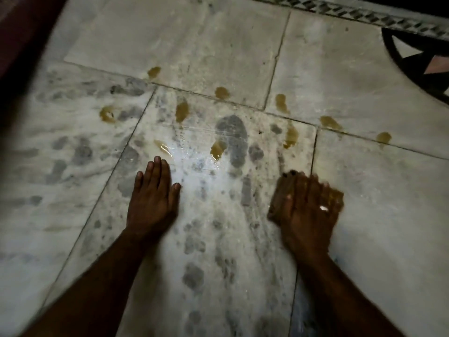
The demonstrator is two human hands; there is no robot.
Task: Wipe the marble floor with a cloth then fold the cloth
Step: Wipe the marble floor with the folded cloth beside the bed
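The marble floor is white with grey patches and carries several brown liquid spots, such as one spot near the bright reflection. My left hand lies flat on the floor, palm down, fingers together, holding nothing. My right hand presses down on a brown folded cloth, which shows at the hand's left side and beyond its fingers. The right hand and the cloth are blurred by motion.
Tile joints cross the floor. A dark inlaid round pattern sits at the upper right below a patterned border strip. A dark reddish edge runs along the upper left.
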